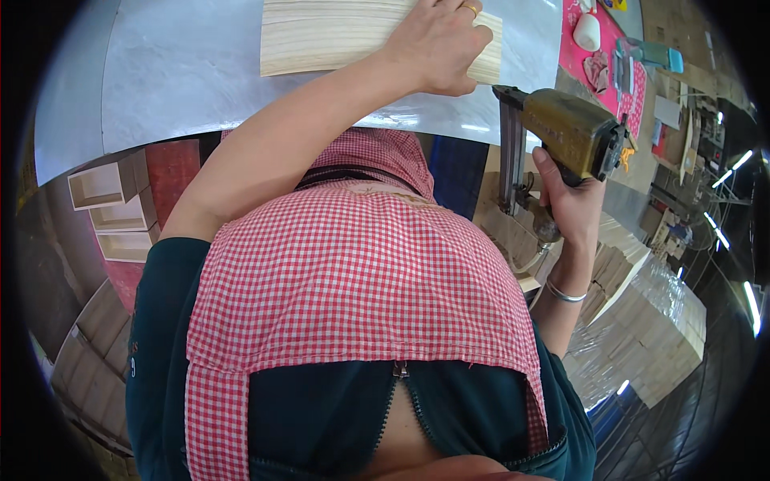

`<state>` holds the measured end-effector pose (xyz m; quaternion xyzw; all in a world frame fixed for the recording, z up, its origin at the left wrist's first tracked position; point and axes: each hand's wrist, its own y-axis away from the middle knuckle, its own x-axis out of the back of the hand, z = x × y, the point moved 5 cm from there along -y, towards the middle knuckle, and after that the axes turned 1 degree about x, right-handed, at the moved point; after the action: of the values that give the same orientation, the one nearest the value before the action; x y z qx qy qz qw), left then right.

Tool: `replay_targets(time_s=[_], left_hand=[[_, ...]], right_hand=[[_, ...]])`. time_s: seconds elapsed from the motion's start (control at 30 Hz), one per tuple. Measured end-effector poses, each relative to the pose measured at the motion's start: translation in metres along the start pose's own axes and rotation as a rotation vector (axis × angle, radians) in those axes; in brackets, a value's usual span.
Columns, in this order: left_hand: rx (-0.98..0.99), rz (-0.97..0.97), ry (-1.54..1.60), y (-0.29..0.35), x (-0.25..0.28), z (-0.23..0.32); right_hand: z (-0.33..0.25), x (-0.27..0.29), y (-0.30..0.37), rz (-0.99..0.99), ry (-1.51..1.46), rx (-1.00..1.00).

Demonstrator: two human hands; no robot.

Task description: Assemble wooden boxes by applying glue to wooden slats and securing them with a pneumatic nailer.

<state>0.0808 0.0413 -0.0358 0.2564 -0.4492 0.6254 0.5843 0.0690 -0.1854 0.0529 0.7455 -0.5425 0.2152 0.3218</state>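
The table [184,72] was the largest thing about, its pale, marbled top stretching across the upper part of the view. Next came a tall stack of pale wood [642,337] on the right, wrapped partly in clear film; whether its pieces were closed boxes or solid blocks could not be told. At the left, below the table's edge, three open boxes [124,207] of pale wood stood one on another, their open sides showing bare wooden walls inside. The wooden board [329,36] lay on the table near its front edge, its grain running lengthwise. The nail gun [565,128] came next in size, its nose just beside the board's near right corner. The right hand [573,188] had its grip closed around the nail gun's handle. The left hand [439,48] rested over the board's right end; its fingertips were cut off, so whether its grip pinched the wood could not be told. Smaller still, a white bottle [587,34] sat on a pink cloth [571,60], its contents hidden
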Motion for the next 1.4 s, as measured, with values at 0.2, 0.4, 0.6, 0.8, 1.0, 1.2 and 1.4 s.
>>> replay_targets(time_s=[0.2,0.4,0.6,0.8,1.0,1.2,1.4], left_hand=[[-0.049,0.006,0.077,0.001,-0.002,-0.002],[-0.042,-0.053,-0.020,-0.002,-0.009,-0.005],[-0.043,-0.045,0.012,-0.003,-0.009,-0.004],[-0.024,-0.068,0.042,-0.003,-0.009,-0.006],[-0.038,-0.052,0.043,-0.003,-0.010,-0.006],[-0.074,0.029,0.058,0.000,-0.011,-0.009],[0.089,0.045,-0.042,0.006,-0.022,-0.011]], right_hand=[[0.000,-0.007,-0.005,-0.028,0.019,0.030],[-0.017,-0.010,-0.011,-0.026,0.053,0.068],[-0.023,-0.010,-0.029,-0.009,-0.023,0.016],[-0.022,-0.012,-0.041,-0.042,0.064,-0.002],[-0.025,-0.011,-0.046,-0.069,0.046,-0.043],[-0.031,-0.004,-0.060,-0.142,0.079,-0.084],[-0.048,-0.002,-0.073,-0.217,0.126,-0.038]])
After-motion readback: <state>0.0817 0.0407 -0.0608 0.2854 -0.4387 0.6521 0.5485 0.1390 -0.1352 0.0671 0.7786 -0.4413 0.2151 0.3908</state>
